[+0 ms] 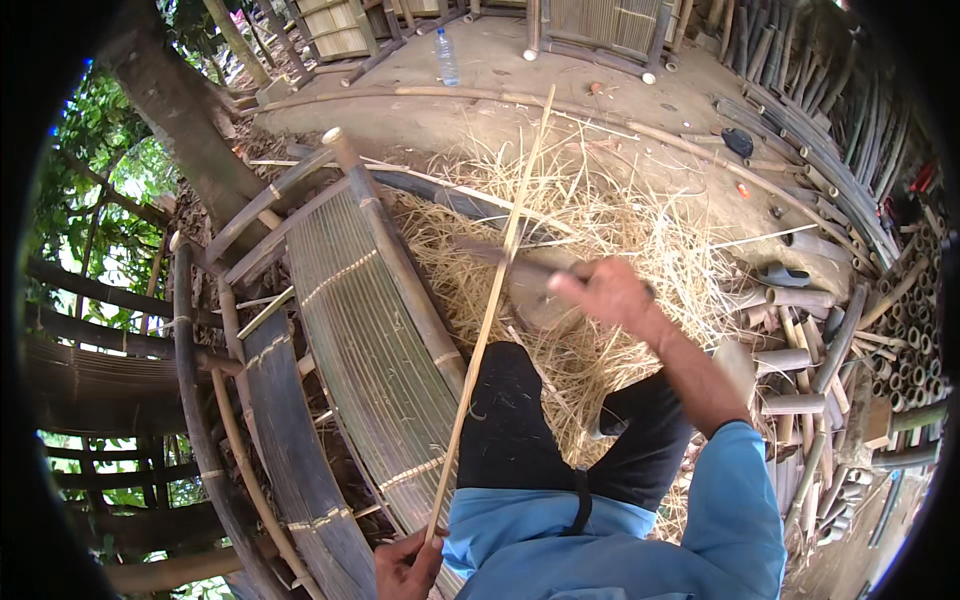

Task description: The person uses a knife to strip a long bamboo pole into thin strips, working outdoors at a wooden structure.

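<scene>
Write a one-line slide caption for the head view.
Left hand grips a long bamboo strip while the right hand works a blade against it, over shavings.

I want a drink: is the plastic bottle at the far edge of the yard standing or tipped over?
Standing. The plastic bottle is upright on the bare ground, cap end up. How full it is, I cannot tell.

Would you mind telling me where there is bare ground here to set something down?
The packed earth between the water bottle and the shavings pile is bare. The bamboo offcuts at the right are crowded, and the woven bamboo panel fills the left.
</scene>
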